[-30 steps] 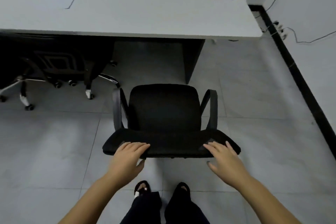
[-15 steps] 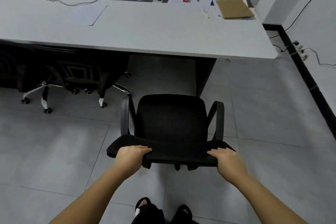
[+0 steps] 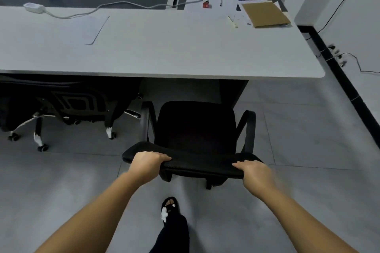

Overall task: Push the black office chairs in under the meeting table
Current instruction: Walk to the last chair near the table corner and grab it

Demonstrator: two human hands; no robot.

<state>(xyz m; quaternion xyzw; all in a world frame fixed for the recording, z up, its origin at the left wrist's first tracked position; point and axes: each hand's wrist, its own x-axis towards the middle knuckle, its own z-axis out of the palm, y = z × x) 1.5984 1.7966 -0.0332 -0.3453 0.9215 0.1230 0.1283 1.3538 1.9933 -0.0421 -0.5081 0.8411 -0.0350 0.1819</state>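
Both hands clamped on the backrest top of the black chair [image 3: 197,129]: left hand [image 3: 147,163], right hand [image 3: 256,174]. Chair sits on the floor near the bench [image 3: 164,51] front edge, right end, not yet under. Neighbouring chair [image 3: 67,107] looks tucked in, though it's dark there.

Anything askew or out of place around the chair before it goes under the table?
Nothing looks damaged or spilled. The black chair stands square to the table, both hands gripping its backrest top. A neighbouring chair is already tucked under.
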